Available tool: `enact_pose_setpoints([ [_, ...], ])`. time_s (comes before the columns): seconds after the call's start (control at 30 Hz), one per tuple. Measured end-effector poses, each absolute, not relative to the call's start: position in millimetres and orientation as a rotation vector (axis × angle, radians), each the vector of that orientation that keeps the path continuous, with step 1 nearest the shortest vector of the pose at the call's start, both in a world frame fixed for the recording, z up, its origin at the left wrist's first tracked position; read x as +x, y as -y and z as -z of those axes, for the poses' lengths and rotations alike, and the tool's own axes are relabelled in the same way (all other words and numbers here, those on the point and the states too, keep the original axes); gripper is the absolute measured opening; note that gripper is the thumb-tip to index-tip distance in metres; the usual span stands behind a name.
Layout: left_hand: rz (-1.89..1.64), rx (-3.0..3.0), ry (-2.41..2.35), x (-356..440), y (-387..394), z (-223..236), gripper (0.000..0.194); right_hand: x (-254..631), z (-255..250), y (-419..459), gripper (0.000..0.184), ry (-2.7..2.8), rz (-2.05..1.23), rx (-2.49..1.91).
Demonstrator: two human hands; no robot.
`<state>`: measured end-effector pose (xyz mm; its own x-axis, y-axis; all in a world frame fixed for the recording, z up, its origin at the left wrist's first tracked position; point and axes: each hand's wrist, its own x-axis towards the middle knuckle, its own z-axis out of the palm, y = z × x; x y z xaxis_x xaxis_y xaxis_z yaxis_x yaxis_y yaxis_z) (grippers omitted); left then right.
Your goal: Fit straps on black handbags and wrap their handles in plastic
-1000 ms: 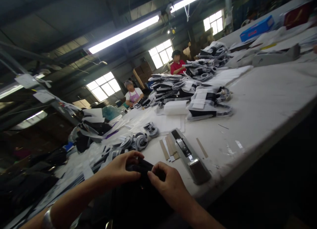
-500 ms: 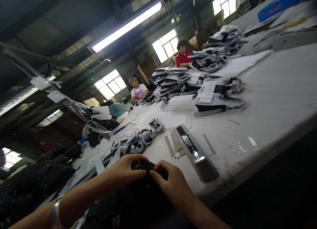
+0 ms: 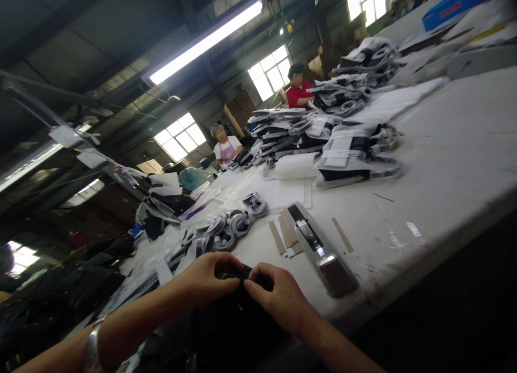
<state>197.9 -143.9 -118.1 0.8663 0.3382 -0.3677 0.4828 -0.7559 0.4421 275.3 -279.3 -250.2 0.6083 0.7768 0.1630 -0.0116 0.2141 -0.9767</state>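
Lit from above by a long tube lamp (image 3: 205,43) under a dark ceiling (image 3: 76,28). Backed by a dim wall (image 3: 238,78) with bright, many-paned windows (image 3: 269,71). Filled in front by a long white table (image 3: 456,139), slanting across the view.

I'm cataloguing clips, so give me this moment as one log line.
left hand: holding dark item | right hand: holding dark item | nearby, on white table: tape dispenser, tan strips

Blue box (image 3: 474,0), red lettering (image 3: 451,9), illegible
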Motion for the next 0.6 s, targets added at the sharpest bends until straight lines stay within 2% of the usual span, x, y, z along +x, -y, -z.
enact_pose_setpoints([
  [0.27, 0.318, 2.931, -0.572, 191.3, 153.8, 105.3, 0.035, 270.4, 245.2, 284.4, 0.010, 0.832, -0.499, -1.339],
  [0.4, 0.319, 2.770, -0.584, 190.4, 148.3, 111.3, 0.033, 268.7, 244.0, 283.5, 0.008, 0.832, -0.424, -1.380],
  [0.6, 0.239, 2.540, -0.629, 187.4, 141.3, 128.6, 0.037, 270.3, 248.2, 282.4, 0.006, 0.809, -0.482, -1.327],
])
